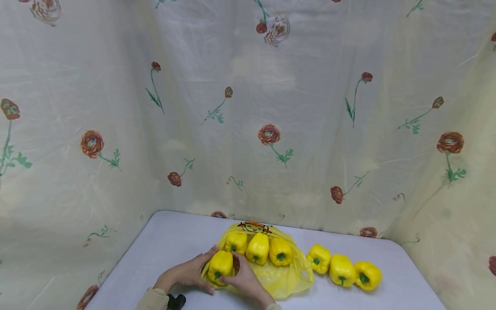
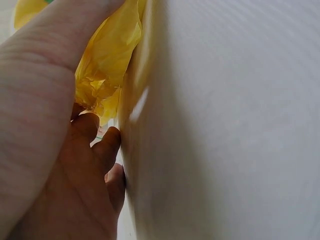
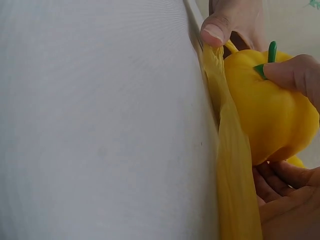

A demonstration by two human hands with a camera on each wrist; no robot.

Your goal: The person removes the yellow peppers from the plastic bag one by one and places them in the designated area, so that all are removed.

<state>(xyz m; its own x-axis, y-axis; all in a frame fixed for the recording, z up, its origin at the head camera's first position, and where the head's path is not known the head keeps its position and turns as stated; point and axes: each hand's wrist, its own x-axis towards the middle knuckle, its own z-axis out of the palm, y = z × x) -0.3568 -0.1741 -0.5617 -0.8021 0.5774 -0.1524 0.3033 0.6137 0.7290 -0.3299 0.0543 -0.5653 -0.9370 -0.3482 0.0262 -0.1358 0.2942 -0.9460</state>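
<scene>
A yellow bell pepper (image 1: 221, 263) with a green stem is at the left side of a yellow plastic bag (image 1: 284, 282) lying on the table. My right hand (image 1: 248, 279) grips this pepper, its thumb beside the stem in the right wrist view and its fingers on the pepper's other side. On the left, my left hand (image 1: 189, 272) holds the bag's edge, thumb low at the front and fingers behind. In the left wrist view, crumpled bag plastic (image 2: 112, 50) hangs by those fingers. Three more peppers (image 1: 257, 248) sit in a row at the bag's mouth.
Three yellow bell peppers (image 1: 342, 270) stand in a row on the table, right of the bag. A white cloth-like surface covers the table (image 1: 174, 232). Behind and beside it hangs a flowered curtain (image 1: 240, 142).
</scene>
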